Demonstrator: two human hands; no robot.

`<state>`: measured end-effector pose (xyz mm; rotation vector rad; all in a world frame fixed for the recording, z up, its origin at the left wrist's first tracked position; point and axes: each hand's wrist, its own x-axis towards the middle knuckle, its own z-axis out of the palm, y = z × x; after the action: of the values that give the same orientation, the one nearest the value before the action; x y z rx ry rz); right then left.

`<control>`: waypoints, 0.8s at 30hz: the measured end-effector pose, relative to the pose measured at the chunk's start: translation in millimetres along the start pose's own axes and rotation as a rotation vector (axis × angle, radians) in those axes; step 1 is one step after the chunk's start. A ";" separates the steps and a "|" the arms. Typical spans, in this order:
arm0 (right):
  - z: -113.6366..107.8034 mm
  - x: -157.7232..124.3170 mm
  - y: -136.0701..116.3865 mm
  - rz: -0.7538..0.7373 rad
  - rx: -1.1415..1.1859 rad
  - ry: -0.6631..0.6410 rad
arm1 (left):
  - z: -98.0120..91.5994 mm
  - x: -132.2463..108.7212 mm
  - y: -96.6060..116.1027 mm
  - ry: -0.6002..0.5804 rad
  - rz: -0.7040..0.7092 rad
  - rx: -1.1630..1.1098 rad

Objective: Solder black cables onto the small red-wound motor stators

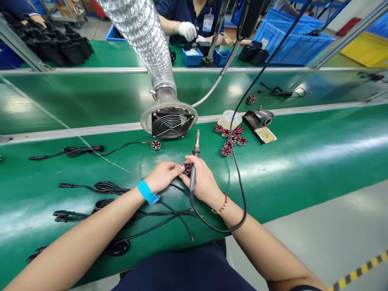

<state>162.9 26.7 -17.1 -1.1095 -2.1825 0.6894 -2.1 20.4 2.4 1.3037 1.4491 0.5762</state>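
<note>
Between the thumb and fingers of my left hand (pixel 162 176) is a small round motor stator (pixel 186 169) with red and black windings. My right hand (pixel 205 182) steadies the stator's other side with its fingertips. A soldering iron (pixel 196 151) is also held in my right hand, its tip pointing up and away from the stator. Its black cord (pixel 241 184) loops over my right forearm. Left of the fan, another stator (pixel 155 145) lies joined to a coiled black cable (pixel 83 151). Several loose stators (pixel 225 151) are clustered to the right.
A foil extraction duct (pixel 145 44) ends in a fan (pixel 172 124) just ahead of my hands. A soldering-iron stand (pixel 260 121) with a sponge is at the back right. Several black cables (pixel 110 188) lie under and beside my left arm. A gloved co-worker (pixel 188 30) sits opposite.
</note>
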 end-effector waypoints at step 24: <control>8.5 -2.7 16.2 0.023 0.022 -0.106 | -4.9 0.5 -10.8 0.011 0.042 0.229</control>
<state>166.9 31.4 -34.5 -1.1112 -2.2486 0.7973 -10.9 19.1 -5.6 1.5144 1.5341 0.4545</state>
